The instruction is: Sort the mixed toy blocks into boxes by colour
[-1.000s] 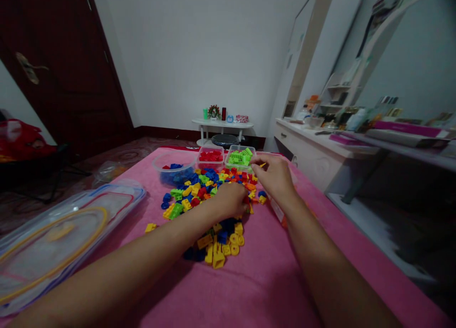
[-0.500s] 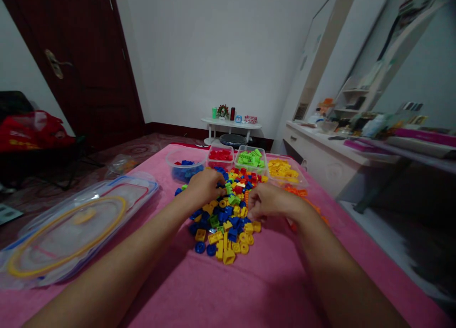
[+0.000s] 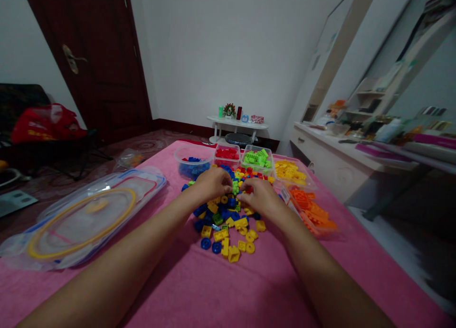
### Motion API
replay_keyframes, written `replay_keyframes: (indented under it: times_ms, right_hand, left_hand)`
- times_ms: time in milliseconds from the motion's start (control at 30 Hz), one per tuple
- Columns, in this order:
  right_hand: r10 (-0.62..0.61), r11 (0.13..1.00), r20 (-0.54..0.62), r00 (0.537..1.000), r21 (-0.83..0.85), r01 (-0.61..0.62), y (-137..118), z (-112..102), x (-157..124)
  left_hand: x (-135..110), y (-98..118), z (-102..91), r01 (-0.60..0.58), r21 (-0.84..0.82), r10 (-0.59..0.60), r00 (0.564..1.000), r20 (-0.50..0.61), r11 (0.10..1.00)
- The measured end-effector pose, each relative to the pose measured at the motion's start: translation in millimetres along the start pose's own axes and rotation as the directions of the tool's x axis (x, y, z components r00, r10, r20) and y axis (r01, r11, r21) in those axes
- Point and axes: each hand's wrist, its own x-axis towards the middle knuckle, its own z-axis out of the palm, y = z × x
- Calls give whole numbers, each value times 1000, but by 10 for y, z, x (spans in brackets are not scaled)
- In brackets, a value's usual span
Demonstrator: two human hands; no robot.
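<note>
A pile of mixed toy building bricks [image 3: 221, 219], mostly yellow and blue, lies on the pink cloth [image 3: 199, 287]. Over its far left part is my left hand [image 3: 214, 183], its fingers curled together; whatever they hold is hidden. Facing it from the right, my right hand [image 3: 262, 196] reaches into the pile with thumb and fingers apart, and I see nothing gripped in it. Light green bricks [image 3: 235, 187] show in the narrow gap between the two hands. Small blue wheels [image 3: 205, 243] and yellow pieces lie at the near edge of the pile.
Behind the pile stand clear tubs of blue bricks [image 3: 194, 168], red bricks [image 3: 228, 153], green bricks [image 3: 257, 158] and yellow bricks [image 3: 290, 171]. A tub of orange bricks [image 3: 313, 211] is beside my right forearm. Stacked clear lids [image 3: 89, 219] lie at left.
My right hand has moved left and slightly away from me, closer to my left hand, and its fingers have spread. The view has shifted, showing more of the orange tub.
</note>
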Motion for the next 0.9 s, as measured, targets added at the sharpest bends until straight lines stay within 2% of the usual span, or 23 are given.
replay_keyframes:
  times_ms: [33, 100, 200, 267, 367, 500, 600, 700, 800, 900]
  right_hand:
    - [24, 1000, -40, 999, 4, -24, 59, -25, 23]
    - [86, 995, -43, 995, -39, -87, 166, -77, 44]
    - [187, 969, 43, 981, -173, -177, 267, -99, 21]
    - [220, 951, 113, 969, -246, -187, 282, -61, -6]
    - [228, 936, 156, 961, -306, -172, 254, 21, -34]
    - [232, 928, 121, 965, -324, -182, 226, 74, -35]
    - [229, 942, 79, 970, -268, -201, 254, 54, -20]
    - [209, 970, 61, 976, -141, -199, 305, -10, 0]
    - [183, 983, 41, 982, -32, -181, 346, -116, 17]
    - [161, 987, 13, 987, 24, -161, 381, -253, 23]
  left_hand:
    - [8, -22, -11, 21, 18, -20, 999, -30, 1000]
    - [19, -62, -39, 79, 60, -73, 993, -89, 995]
    - [23, -107, -77, 157, 98, -143, 980, -138, 983]
    - [21, -129, -84, 184, 108, -169, 976, -138, 977]
    - [23, -164, -71, 192, 118, -178, 977, -118, 974]
    - [36, -219, -46, 194, 125, -182, 978, -105, 973]
    - [51, -254, -4, 188, 130, -172, 978, -121, 974]
    - [63, -276, 79, 109, 119, -92, 986, -141, 987]
    - [65, -288, 177, -40, 86, 48, 995, -92, 996]
    - [69, -299, 247, -109, 75, 112, 993, -43, 991]
